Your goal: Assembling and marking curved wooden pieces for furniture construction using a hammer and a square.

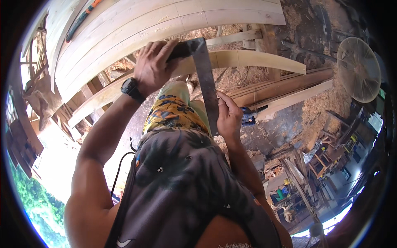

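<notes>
A large dark try square [205, 78] lies across a narrow, pale wooden strip [264, 60] that looks curved in this wide view. My left hand [154, 66], with a black watch at the wrist, grips the thick stock of the square at the strip's far side. The blade runs from there back toward my body. At the blade's right edge is my right hand [230, 118], its fingers closed in a pinch close to the metal. Whatever those fingertips hold is too small to make out.
Wide pale planks [165, 20] with pencil lines lie beyond the strip, an orange-and-black tool [82, 20] on them. A blue power tool [249, 118] sits right of my right hand, near brown boards [285, 89]. A round fan [358, 69] stands far right; wood shavings cover the floor.
</notes>
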Demonstrator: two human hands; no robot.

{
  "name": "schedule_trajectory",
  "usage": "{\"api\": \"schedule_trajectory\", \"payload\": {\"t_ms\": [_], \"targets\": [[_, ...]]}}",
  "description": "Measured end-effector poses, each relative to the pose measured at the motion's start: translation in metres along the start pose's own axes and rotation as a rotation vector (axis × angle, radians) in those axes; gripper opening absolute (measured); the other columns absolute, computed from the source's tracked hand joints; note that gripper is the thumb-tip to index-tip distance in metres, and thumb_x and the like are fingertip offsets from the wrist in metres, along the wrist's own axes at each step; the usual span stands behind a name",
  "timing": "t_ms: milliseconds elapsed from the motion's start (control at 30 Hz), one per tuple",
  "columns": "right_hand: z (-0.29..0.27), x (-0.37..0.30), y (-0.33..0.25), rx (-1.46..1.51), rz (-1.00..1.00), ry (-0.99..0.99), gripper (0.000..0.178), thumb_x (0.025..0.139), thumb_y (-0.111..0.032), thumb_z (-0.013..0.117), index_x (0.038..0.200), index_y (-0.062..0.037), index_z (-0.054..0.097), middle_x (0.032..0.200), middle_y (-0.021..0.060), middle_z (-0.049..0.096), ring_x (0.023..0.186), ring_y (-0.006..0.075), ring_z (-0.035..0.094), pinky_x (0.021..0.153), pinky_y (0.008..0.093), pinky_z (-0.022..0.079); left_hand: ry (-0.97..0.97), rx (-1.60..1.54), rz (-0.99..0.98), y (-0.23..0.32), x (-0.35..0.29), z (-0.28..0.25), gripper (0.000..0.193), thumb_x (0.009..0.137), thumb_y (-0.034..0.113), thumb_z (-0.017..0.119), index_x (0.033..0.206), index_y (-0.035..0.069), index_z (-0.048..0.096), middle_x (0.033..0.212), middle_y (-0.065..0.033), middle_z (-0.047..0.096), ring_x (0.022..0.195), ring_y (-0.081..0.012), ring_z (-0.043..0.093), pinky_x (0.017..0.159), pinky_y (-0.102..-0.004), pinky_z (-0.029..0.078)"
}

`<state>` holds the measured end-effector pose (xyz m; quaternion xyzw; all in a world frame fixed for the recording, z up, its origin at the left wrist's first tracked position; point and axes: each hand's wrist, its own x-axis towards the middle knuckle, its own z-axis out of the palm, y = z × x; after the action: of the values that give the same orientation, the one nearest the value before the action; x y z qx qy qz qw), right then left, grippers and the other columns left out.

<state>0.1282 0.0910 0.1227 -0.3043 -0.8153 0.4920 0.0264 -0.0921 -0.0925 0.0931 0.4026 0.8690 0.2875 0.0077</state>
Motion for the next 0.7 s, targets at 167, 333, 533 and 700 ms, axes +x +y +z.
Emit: {"api": "schedule_trajectory", "payload": {"t_ms": [167,333,533,700], "targets": [[0.029,-0.027,-0.014,0.162,-0.007,-0.062,0.025,0.103,-0.008,0.059,0.124,0.0011,0.069,0.109,0.0216,0.075,0.100,0.0284,0.075,0.083,0.0336,0.057,0.088,0.050,-0.011,-0.019,-0.046,-0.037,0.056,0.087,0.020,0.077,0.138,0.005,0.058,0.107,-0.0164,0.067,0.098,-0.0356,0.063,0.088,-0.0468,0.051],[0.059,-0.047,-0.027,0.186,-0.118,-0.125,0.026,0.103,-0.006,0.059,0.125,0.0018,0.069,0.106,0.0207,0.076,0.097,0.0231,0.075,0.080,0.0322,0.057,0.086,0.091,-0.097,-0.042,-0.089,-0.061,0.052,0.087,0.017,0.078,0.135,0.003,0.060,0.114,-0.0190,0.068,0.105,-0.0384,0.064,0.092,-0.0470,0.051],[0.069,-0.045,-0.037,0.095,-0.075,-0.173,0.026,0.102,-0.006,0.061,0.126,0.0031,0.068,0.109,0.0203,0.076,0.099,0.0198,0.074,0.082,0.0295,0.055,0.084,0.104,-0.089,-0.062,-0.087,-0.058,0.051,0.089,0.022,0.077,0.134,0.003,0.061,0.113,-0.0195,0.069,0.105,-0.0385,0.065,0.092,-0.0472,0.051],[0.069,-0.042,-0.025,0.070,-0.006,-0.157,0.028,0.102,-0.007,0.061,0.127,0.0055,0.067,0.110,0.0214,0.075,0.101,0.0214,0.074,0.086,0.0302,0.055,0.047,0.091,-0.044,-0.058,-0.068,-0.047,0.053,0.090,0.028,0.076,0.135,0.005,0.060,0.110,-0.0175,0.067,0.099,-0.0374,0.064,0.088,-0.0485,0.051]]}}
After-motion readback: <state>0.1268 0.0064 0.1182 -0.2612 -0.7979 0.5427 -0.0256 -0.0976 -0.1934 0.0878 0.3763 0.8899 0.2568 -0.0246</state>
